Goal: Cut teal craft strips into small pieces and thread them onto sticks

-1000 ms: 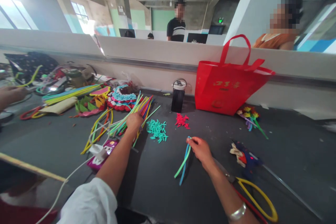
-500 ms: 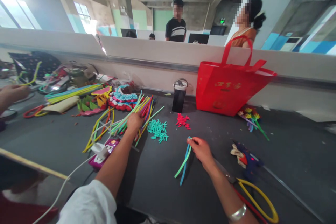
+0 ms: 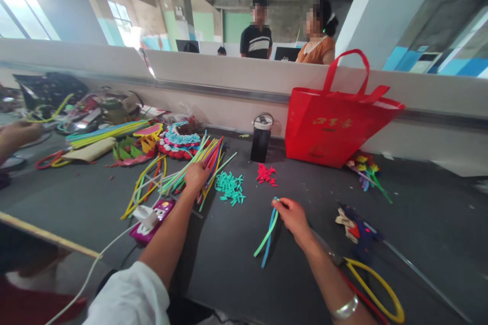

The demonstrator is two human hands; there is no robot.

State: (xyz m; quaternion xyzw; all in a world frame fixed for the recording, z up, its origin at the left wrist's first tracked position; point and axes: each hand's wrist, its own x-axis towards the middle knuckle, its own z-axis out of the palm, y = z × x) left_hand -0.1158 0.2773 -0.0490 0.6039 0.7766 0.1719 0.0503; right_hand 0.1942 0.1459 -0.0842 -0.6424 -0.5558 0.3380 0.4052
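My left hand rests on a bundle of coloured pipe cleaners, its fingers bent round some of them; the fingertips are partly hidden. Between the thumb and fingers of my right hand are the upper ends of a blue pipe cleaner and a light green pipe cleaner, which hang down together over the dark table. A heap of short teal pieces lies between my hands, with a smaller heap of red pieces farther back.
A black bottle and a red bag stand by the partition. To my right lie a glue gun and yellow-handled scissors. A purple power strip sits beside my left forearm. Another person's hand is at far left.
My hands have barely moved. Beyond the partition, the person in orange has shifted to the left. At far left, the other person's yellow pipe cleaner has moved slightly.
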